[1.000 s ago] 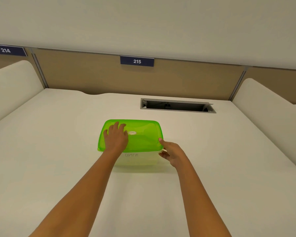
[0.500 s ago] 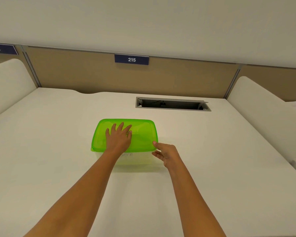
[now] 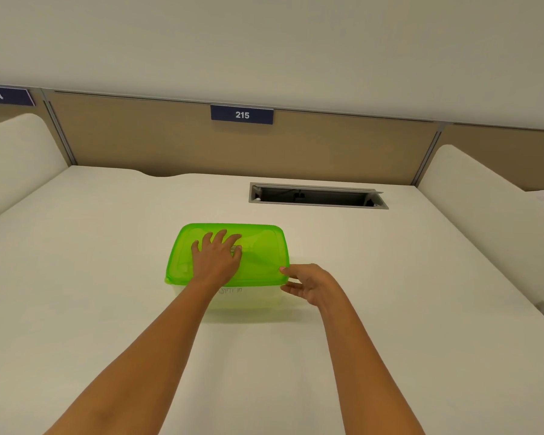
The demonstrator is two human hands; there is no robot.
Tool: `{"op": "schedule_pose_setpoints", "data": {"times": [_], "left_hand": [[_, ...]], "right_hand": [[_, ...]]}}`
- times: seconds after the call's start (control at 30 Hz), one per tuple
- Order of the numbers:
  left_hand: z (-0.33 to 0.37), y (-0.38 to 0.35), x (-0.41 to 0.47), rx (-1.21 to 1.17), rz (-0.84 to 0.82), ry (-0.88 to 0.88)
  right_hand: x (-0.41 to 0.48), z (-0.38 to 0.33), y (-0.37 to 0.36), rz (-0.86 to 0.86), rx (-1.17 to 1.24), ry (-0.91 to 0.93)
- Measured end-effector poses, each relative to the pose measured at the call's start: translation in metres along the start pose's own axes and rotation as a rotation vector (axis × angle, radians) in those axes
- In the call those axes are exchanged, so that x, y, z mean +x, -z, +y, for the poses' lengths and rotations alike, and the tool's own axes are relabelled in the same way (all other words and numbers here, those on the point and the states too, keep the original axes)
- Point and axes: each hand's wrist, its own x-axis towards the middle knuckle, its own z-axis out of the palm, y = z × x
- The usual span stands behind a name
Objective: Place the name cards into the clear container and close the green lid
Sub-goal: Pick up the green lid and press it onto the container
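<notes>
Left grip (image 3: 216,258): my fingers spread, pressed flat on the lid (image 3: 264,255).
Right grip (image 3: 308,284): loosely apart, thumb at the lid's near corner.

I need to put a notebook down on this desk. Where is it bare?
The desk is bare left of the green lid up to the left divider, and right of the right hand up to the right divider. The centre is crowded: left hand on the lid, container, both forearms. Avoid the cable slot.
</notes>
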Motion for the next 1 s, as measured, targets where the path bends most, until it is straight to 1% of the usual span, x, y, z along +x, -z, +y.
{"op": "schedule_pose_setpoints", "data": {"times": [0.07,0.17,0.23,0.3,0.37,0.43,0.5,0.57,0.67,0.77,1.0], "left_hand": [[-0.001,0.002,0.003,-0.001,0.008,-0.003],[-0.001,0.005,0.005,-0.016,0.043,-0.017],[-0.005,0.008,0.01,-0.063,0.087,-0.022],[-0.012,0.012,0.018,-0.132,0.137,0.008],[-0.022,0.017,0.027,-0.17,0.189,0.092],[-0.034,0.022,0.037,-0.221,0.217,0.223],[-0.045,0.025,0.05,-0.327,0.176,0.382],[-0.055,0.027,0.065,-0.467,0.081,0.535],[-0.065,0.027,0.079,-0.696,0.031,0.685],[-0.075,0.025,0.084,-0.83,0.025,0.772],[-0.082,0.023,0.084,-0.893,-0.003,0.815]], "right_hand": [[0.006,-0.01,-0.002,0.02,-0.104,0.01],[0.018,-0.024,-0.011,0.077,-0.136,0.071],[0.03,-0.033,-0.018,0.132,-0.142,0.111],[0.042,-0.04,-0.025,0.203,-0.22,0.14],[0.052,-0.046,-0.03,0.25,-0.278,0.165],[0.06,-0.051,-0.034,0.275,-0.311,0.183],[0.067,-0.055,-0.035,0.304,-0.332,0.182],[0.073,-0.056,-0.036,0.336,-0.336,0.16],[0.082,-0.055,-0.037,0.381,-0.299,0.121],[0.09,-0.053,-0.038,0.412,-0.281,0.1],[0.1,-0.048,-0.037,0.441,-0.265,0.079]]}}
